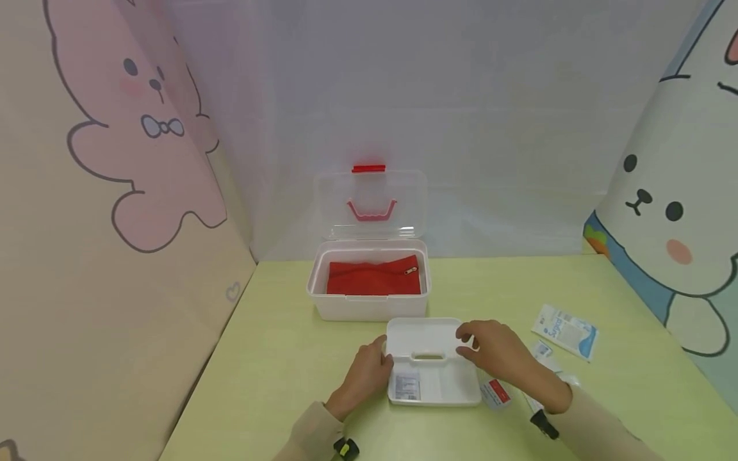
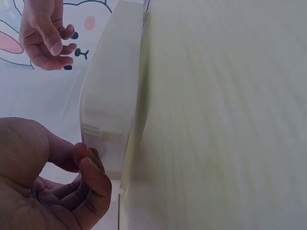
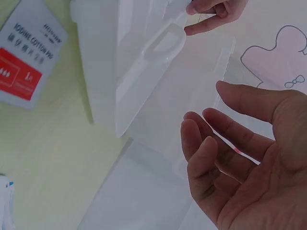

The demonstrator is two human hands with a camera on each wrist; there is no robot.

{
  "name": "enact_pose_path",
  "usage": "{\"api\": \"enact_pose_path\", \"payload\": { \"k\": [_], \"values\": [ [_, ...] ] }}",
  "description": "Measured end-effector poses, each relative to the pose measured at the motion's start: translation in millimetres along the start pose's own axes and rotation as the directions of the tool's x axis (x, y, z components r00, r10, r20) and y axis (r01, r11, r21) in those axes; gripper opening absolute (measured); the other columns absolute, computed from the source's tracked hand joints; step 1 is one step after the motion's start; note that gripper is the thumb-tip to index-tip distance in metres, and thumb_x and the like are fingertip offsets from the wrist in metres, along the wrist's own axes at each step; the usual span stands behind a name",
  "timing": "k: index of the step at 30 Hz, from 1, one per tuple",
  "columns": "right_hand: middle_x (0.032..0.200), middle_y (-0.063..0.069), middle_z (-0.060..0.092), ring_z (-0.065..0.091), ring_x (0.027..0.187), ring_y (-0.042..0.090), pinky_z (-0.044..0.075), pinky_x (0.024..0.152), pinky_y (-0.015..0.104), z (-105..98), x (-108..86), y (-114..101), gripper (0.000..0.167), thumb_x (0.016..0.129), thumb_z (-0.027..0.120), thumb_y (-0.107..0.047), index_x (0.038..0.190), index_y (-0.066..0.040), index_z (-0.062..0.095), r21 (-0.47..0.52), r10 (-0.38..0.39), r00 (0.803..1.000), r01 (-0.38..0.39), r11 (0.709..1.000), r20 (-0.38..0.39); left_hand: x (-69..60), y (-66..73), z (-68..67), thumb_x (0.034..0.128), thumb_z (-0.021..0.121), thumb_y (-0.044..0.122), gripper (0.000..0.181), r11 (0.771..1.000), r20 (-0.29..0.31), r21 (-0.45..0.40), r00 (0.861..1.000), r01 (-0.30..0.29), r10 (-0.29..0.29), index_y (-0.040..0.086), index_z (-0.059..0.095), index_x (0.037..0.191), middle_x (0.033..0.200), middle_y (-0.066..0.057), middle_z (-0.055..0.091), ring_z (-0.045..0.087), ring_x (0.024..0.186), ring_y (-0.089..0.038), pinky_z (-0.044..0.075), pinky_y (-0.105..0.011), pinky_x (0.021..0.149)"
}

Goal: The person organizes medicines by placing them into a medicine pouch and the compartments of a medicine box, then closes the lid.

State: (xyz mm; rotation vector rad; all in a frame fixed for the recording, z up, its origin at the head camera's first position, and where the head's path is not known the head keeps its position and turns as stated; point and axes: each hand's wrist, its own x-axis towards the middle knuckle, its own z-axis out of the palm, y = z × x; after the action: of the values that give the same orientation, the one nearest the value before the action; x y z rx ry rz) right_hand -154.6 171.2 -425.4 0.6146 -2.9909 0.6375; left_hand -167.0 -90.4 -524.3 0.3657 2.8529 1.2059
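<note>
On the table lies a white plastic tray (image 1: 446, 387) with a slotted handle across its middle and a printed label (image 1: 407, 387) in its near left part. My left hand (image 1: 366, 368) pinches the tray's left edge between thumb and fingertips; in the left wrist view the fingers (image 2: 98, 179) bend against the tray's corner. Above the far right part of the tray, my right hand (image 1: 498, 349) hovers with loosely bent fingers. Nothing lies between them, as the right wrist view also has it. Beside the tray's right edge is an iodine cotton pad packet (image 1: 496, 392).
Behind the tray stands a white box (image 1: 369, 308) with its clear lid (image 1: 371, 192) raised; a red zippered pouch (image 1: 373, 278) lies inside. A white and blue packet (image 1: 567, 331) lies at the right, with small packets (image 1: 542, 350) partly under my right forearm.
</note>
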Motion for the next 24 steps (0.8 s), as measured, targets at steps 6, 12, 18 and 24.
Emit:
{"api": "enact_pose_path", "payload": {
  "k": [6, 12, 18, 24],
  "values": [
    [0.093, 0.003, 0.072, 0.064, 0.075, 0.013, 0.049, 0.061, 0.026, -6.7, -14.9, 24.4, 0.019, 0.082, 0.076, -0.015, 0.100, -0.010, 0.071, 0.004, 0.039, 0.999, -0.039, 0.999, 0.002, 0.3, 0.6, 0.4, 0.0934, 0.054, 0.007, 0.047, 1.000, -0.008, 0.006, 1.000, -0.007, 0.007, -0.013, 0.048, 0.135, 0.053, 0.008, 0.038, 0.036, 0.046, -0.003, 0.030, -0.020, 0.043],
    [0.093, 0.002, 0.072, 0.062, 0.075, 0.013, 0.050, 0.062, 0.029, -3.6, -28.5, 42.5, 0.022, 0.080, 0.078, -0.016, 0.100, -0.011, 0.071, -0.039, 0.096, 0.995, -0.095, 0.995, 0.039, -0.1, 0.7, 0.5, 0.0933, 0.054, 0.007, 0.047, 1.000, -0.006, 0.007, 1.000, -0.014, 0.014, -0.014, 0.047, 0.135, 0.054, 0.008, 0.038, 0.036, 0.046, -0.003, 0.030, -0.020, 0.044],
    [0.097, 0.001, 0.071, 0.062, 0.079, 0.014, 0.049, 0.065, 0.030, 7.7, -39.2, 56.0, 0.029, 0.078, 0.081, -0.019, 0.103, -0.011, 0.070, -0.017, 0.118, 0.986, -0.117, 0.993, 0.116, 0.6, 0.5, 0.0, 0.0942, 0.053, 0.009, 0.047, 1.000, -0.002, 0.005, 1.000, -0.001, 0.001, -0.012, 0.047, 0.136, 0.054, 0.009, 0.038, 0.036, 0.046, -0.003, 0.030, -0.020, 0.044],
    [0.103, -0.002, 0.069, 0.064, 0.088, 0.018, 0.051, 0.071, 0.032, 18.8, -47.6, 59.4, 0.035, 0.075, 0.083, -0.018, 0.106, -0.013, 0.069, 0.032, 0.065, 0.980, -0.073, 0.997, 0.190, 1.1, -1.3, 0.2, 0.0947, 0.054, 0.010, 0.048, 1.000, 0.001, 0.012, 1.000, 0.006, -0.006, -0.010, 0.047, 0.137, 0.055, 0.008, 0.039, 0.037, 0.047, -0.003, 0.031, -0.020, 0.044]
  ]
}}
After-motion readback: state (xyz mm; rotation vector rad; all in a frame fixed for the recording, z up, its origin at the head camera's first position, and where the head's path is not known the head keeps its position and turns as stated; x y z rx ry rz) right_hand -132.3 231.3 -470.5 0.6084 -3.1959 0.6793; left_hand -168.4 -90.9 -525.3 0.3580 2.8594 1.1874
